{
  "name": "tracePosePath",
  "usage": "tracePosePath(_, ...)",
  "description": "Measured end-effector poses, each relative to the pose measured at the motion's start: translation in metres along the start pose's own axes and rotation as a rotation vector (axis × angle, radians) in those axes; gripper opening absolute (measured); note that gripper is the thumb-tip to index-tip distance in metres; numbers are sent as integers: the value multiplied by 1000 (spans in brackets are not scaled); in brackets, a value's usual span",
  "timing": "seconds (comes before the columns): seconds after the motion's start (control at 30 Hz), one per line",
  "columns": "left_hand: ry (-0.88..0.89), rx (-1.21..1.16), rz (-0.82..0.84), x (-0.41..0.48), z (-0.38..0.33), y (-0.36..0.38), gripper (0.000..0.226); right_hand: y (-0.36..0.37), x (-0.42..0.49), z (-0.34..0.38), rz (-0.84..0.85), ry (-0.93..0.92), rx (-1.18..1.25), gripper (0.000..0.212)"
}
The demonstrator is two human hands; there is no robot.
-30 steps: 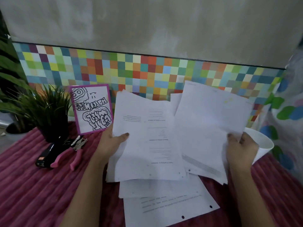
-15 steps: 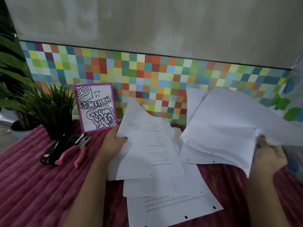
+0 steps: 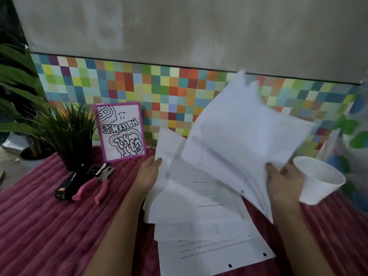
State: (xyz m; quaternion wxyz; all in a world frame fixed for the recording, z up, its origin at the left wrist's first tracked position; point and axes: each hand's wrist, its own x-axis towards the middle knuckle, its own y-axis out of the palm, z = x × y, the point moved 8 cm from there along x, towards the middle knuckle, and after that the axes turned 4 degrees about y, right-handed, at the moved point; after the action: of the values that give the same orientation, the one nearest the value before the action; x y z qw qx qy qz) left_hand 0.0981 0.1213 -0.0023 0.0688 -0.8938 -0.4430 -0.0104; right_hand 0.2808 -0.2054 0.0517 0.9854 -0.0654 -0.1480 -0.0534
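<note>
My right hand (image 3: 282, 180) grips the lower edge of a loose sheaf of white papers (image 3: 245, 140), raised and tilted, blurred by motion. My left hand (image 3: 148, 172) holds the left edge of a printed sheet (image 3: 199, 188) lying on top of more sheets. Beneath them, nearest to me, lies a hole-punched page (image 3: 215, 253) with lines of text. All of it sits on a pink ribbed cloth (image 3: 39, 226).
Left of the papers lie a pink-handled hole punch (image 3: 95, 184) and a black stapler (image 3: 67, 186). Behind them stand a potted grass plant (image 3: 69, 134) and a pink-framed drawing (image 3: 120, 132). A white bucket (image 3: 318, 180) sits right of my right hand. A colourful checkered strip backs the table.
My right hand has swung the sheaf back from the far right toward the middle, over the flat sheets. My left hand stays at the left edge of the printed sheet.
</note>
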Motion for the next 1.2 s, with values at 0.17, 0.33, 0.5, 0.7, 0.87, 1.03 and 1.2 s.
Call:
tracePosePath(0.17,-233,-211,235,-6,15,23,69,69,-29,-24,376,-90,-304,14)
tracePosePath(0.33,-66,22,259,-13,2,30,41,89,-43,-27,538,-53,-225,17)
tracePosePath(0.5,119,-301,146,-19,-42,15,47,67,-32,8,545,79,250,31)
tracePosePath(0.7,405,-386,35,-50,-97,15,41,35,-30,64,408,-227,401,27)
tracePosePath(0.87,593,-280,-47,-68,-128,11,74,29,-37,71,385,-317,404,26)
tracePosePath(1.03,637,-210,-118,-69,-127,10,31,28,-38,75,425,-309,436,30)
tracePosePath(1.2,573,-135,-102,-53,-108,14,55,42,-31,50,458,-227,271,26)
